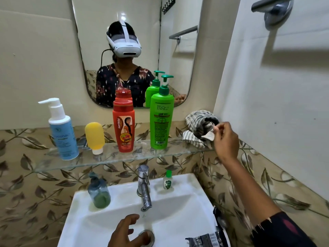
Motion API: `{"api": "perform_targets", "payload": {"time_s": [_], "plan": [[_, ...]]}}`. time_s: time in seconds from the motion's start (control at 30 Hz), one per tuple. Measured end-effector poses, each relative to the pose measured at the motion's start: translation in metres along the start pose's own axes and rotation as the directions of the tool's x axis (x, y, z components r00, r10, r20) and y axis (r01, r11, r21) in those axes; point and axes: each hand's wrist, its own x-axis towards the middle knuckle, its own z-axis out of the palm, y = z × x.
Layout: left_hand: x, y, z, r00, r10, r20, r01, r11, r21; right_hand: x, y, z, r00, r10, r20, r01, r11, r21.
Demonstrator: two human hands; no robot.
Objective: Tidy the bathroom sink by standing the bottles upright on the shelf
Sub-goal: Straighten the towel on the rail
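Observation:
On the glass shelf [114, 158] several bottles stand upright: a blue-and-white pump bottle [62, 132], a yellow tube [94, 137] resting on its white cap, a red shampoo bottle [123, 127] and a green pump bottle [161, 120]. At the shelf's right end lies a striped cloth [199, 129]. My right hand [225, 139] is raised beside it, fingertips pinching the cloth's white tag [210, 135]. My left hand [127, 232] hovers over the sink basin [85, 223] near the drain, fingers apart and holding nothing.
A chrome tap [144, 188] stands at the sink's back. Beside it are a grey-blue soap dispenser [98, 193] on the left and a small green-capped sanitiser bottle [167, 180] on the right. A dark crumpled packet [206, 240] lies on the sink's right rim. A mirror [135, 41] hangs above the shelf.

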Motion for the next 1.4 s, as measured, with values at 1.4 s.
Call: {"api": "perform_targets", "payload": {"time_s": [1.4], "plan": [[-0.033, 0.247, 0.037, 0.605, 0.701, 0.379, -0.679, 0.702, -0.215, 0.049, -0.144, -0.238, 0.897, -0.163, 0.411, -0.256, 0.565, 0.784]]}}
